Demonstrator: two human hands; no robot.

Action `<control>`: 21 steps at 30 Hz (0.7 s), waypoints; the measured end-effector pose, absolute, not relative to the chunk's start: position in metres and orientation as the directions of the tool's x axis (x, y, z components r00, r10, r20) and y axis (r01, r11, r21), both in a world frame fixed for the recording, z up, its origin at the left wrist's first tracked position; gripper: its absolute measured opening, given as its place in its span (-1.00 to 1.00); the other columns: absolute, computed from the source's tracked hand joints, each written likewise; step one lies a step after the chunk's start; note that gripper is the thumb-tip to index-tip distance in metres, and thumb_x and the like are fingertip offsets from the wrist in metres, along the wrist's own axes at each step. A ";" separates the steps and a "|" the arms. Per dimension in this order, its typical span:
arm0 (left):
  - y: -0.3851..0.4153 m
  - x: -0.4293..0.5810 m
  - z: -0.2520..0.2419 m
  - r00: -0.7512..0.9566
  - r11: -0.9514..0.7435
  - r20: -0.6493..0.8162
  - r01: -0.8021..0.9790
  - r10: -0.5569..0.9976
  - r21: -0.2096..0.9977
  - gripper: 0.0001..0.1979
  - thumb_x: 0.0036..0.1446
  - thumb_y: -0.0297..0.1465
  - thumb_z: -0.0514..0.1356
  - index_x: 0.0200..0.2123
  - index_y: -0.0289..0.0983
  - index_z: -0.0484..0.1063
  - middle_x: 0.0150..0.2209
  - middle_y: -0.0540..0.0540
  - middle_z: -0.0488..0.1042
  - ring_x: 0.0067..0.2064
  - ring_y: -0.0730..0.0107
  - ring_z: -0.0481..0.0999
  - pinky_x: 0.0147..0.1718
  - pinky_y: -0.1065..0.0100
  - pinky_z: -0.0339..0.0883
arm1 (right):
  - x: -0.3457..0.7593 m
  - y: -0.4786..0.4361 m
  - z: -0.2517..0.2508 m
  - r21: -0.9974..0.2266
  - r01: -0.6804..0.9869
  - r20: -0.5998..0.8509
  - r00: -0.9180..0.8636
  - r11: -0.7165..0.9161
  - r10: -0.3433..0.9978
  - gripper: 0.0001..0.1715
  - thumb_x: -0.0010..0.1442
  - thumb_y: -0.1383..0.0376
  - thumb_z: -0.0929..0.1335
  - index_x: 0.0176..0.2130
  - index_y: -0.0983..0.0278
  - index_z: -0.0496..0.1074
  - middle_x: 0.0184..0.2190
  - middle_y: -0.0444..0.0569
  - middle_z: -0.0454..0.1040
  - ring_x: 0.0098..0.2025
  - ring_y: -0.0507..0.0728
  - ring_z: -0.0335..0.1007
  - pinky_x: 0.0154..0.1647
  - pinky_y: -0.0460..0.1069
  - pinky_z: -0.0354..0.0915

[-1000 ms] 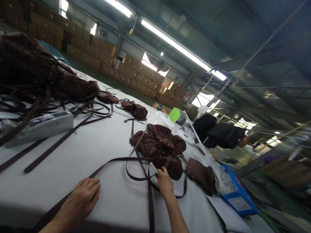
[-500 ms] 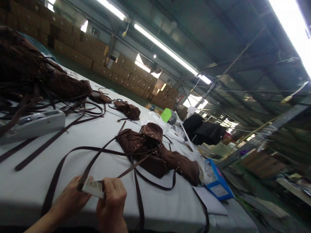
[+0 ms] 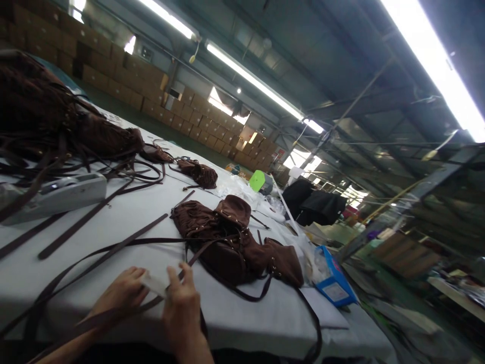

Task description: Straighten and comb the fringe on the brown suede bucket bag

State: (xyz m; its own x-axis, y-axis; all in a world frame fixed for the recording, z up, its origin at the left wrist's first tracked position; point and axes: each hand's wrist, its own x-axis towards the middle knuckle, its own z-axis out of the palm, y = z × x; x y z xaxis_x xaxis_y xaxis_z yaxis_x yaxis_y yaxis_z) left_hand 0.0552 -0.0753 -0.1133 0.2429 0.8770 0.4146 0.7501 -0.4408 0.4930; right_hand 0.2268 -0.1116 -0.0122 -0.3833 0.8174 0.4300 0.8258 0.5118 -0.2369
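Near the table's front edge, my left hand (image 3: 123, 293) is closed on one end of a small pale tag (image 3: 154, 284), blurred by motion. At the tag's other end is my right hand (image 3: 184, 303), its fingers bent around it and a brown strap (image 3: 151, 303). The strap runs across my left wrist. Just beyond my hands lies a dark brown gathered bag (image 3: 223, 247) with metal eyelets and long straps spread on the white table (image 3: 125, 258).
A heap of brown bags (image 3: 41, 106) and a grey tape dispenser (image 3: 71, 194) are at the left. A blue box (image 3: 335, 278) stands at the right, beside white paper (image 3: 326, 309). Clear plastic (image 3: 237, 188) lies farther back.
The strap end has come away from my left hand, and a strap end now lies on the table beyond it. My right hand's fingers have lifted and spread somewhat. The brown bag has shifted slightly left.
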 end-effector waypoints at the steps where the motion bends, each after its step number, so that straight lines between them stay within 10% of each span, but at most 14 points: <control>1: -0.077 0.056 -0.111 0.272 -0.465 0.419 0.745 0.866 0.479 -0.80 0.18 -0.45 0.05 -0.40 -0.24 0.46 -0.35 -0.08 0.47 -0.27 0.29 0.43 -0.18 0.27 0.26 | 0.245 -0.100 -0.009 -0.193 0.877 0.432 -0.327 0.441 0.840 -0.34 0.08 0.51 0.22 0.17 0.24 0.24 0.13 0.16 0.25 -0.10 0.16 0.45 -0.16 -0.01 0.42; 11: -0.079 0.058 -0.109 0.296 -0.506 0.486 0.772 0.822 0.385 -0.80 0.23 -0.49 0.02 -0.31 -0.20 0.43 -0.26 -0.08 0.46 -0.23 0.28 0.41 -0.18 0.24 0.28 | 0.331 0.009 -0.032 0.358 0.924 0.115 -0.184 0.132 0.976 -0.12 0.11 0.61 0.16 0.28 -0.01 0.02 0.33 0.19 -0.05 -0.35 0.09 0.54 -0.39 -0.03 0.44; 21: -0.075 0.064 -0.133 0.227 -0.524 0.626 0.781 0.746 0.341 -0.84 0.17 -0.49 0.10 -0.22 -0.18 0.42 -0.19 -0.03 0.48 -0.13 0.33 0.44 -0.09 0.37 0.32 | 0.480 0.051 -0.027 0.406 0.912 0.132 0.006 -0.060 0.991 -0.08 0.08 0.63 0.09 0.29 -0.04 0.02 0.21 0.02 0.26 -0.35 0.14 0.56 -0.35 0.03 0.45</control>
